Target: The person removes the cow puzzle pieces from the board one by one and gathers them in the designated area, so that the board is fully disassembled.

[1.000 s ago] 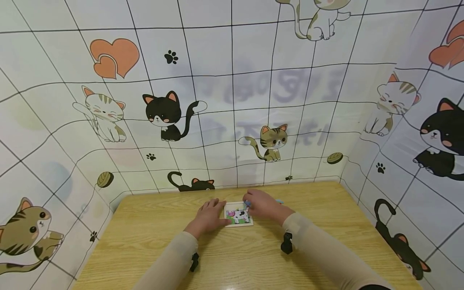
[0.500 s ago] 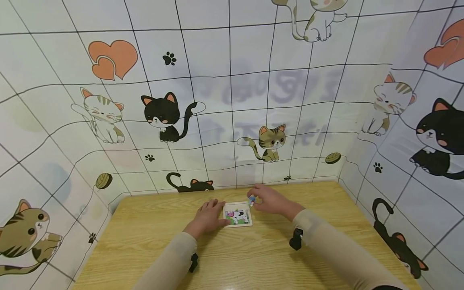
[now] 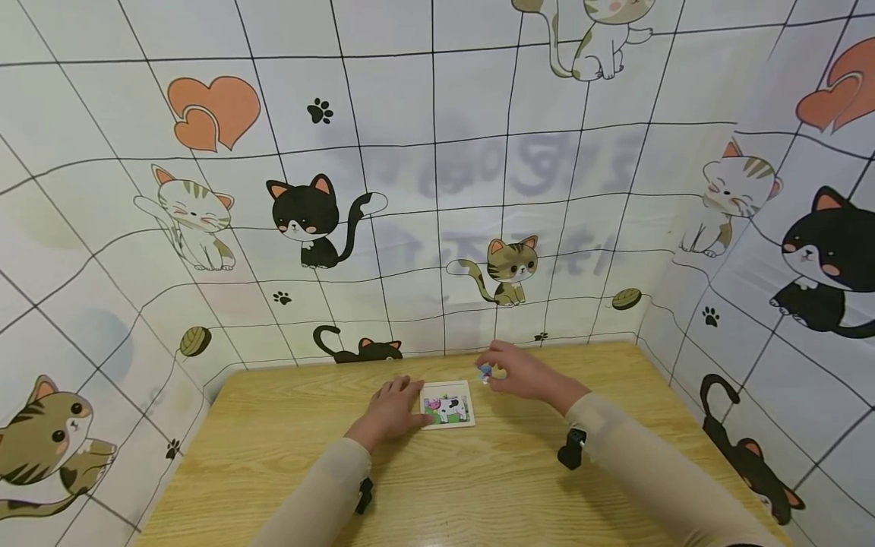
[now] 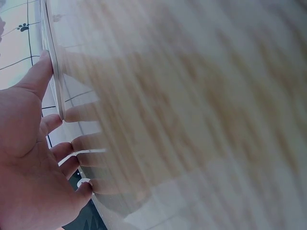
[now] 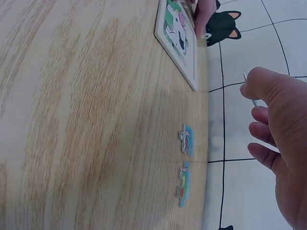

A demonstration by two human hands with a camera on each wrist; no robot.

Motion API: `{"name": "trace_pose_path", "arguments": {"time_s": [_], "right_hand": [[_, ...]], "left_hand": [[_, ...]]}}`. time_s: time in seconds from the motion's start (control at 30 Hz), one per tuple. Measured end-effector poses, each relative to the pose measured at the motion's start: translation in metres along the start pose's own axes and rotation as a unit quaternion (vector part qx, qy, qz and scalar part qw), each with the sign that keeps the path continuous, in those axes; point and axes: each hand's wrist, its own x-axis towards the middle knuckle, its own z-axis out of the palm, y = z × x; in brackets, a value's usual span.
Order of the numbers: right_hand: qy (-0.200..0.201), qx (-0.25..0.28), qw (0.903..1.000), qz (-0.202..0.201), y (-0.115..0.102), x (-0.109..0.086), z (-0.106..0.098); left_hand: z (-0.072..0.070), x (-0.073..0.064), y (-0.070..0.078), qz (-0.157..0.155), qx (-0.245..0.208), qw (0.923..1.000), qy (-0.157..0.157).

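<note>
A small white-rimmed puzzle tray (image 3: 470, 395) lies near the back of the table, with a cow picture in its lower part and a bare strip along its top. My left hand (image 3: 391, 410) rests at the tray's left side, thumb and fingertips against its edge. In the left wrist view that hand's (image 4: 29, 129) fingers touch the tabletop. To the right of the tray, my right hand (image 3: 526, 375) pinches a blue puzzle piece (image 3: 486, 374) between thumb and fingers. The right wrist view shows this piece only as a thin edge (image 5: 250, 89), held off the table.
Two more puzzle pieces, one with blue and red (image 5: 187, 140) and one with blue, green and red (image 5: 183, 184), lie apart on the table in the right wrist view. Behind the wooden table (image 3: 437, 486) hangs a cat-printed cloth (image 3: 403, 175).
My right hand has lifted the puzzle piece away from the tray's upper right corner and carried it rightward. My left hand stays at the tray.
</note>
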Motion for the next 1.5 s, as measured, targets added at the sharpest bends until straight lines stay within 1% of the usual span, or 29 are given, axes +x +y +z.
{"name": "trace_pose_path", "arguments": {"time_s": [0.17, 0.4, 0.5, 0.77, 0.9, 1.13, 1.3, 1.5], "right_hand": [[0.01, 0.004, 0.9999, 0.005, 0.003, -0.003, -0.007], [0.028, -0.011, 0.9995, -0.002, 0.008, -0.011, -0.022], [0.028, -0.01, 0.9996, 0.004, 0.011, -0.015, -0.028], [0.007, 0.016, 0.9991, 0.038, 0.023, -0.028, -0.037], [0.012, 0.028, 0.9986, 0.044, 0.026, -0.034, -0.042], [0.023, 0.023, 0.998, 0.053, 0.035, -0.041, -0.047], [0.029, 0.035, 0.9969, 0.064, 0.038, -0.047, -0.052], [0.032, 0.035, 0.9963, 0.071, 0.044, -0.052, -0.055]], "left_hand": [[0.0, -0.001, 0.0, 0.002, -0.006, 1.0, 0.003], [0.0, -0.001, -0.001, 0.005, -0.005, 1.0, 0.005], [0.001, -0.001, -0.001, 0.005, -0.007, 1.0, 0.004], [-0.001, -0.002, -0.001, 0.005, -0.013, 0.9999, 0.003], [-0.001, -0.002, 0.0, 0.006, -0.014, 0.9999, 0.003], [0.0, 0.0, -0.001, 0.007, -0.009, 0.9999, 0.005], [0.0, -0.001, -0.002, 0.006, -0.012, 0.9999, 0.003], [0.0, -0.001, -0.002, 0.006, -0.014, 0.9999, 0.006]]}}
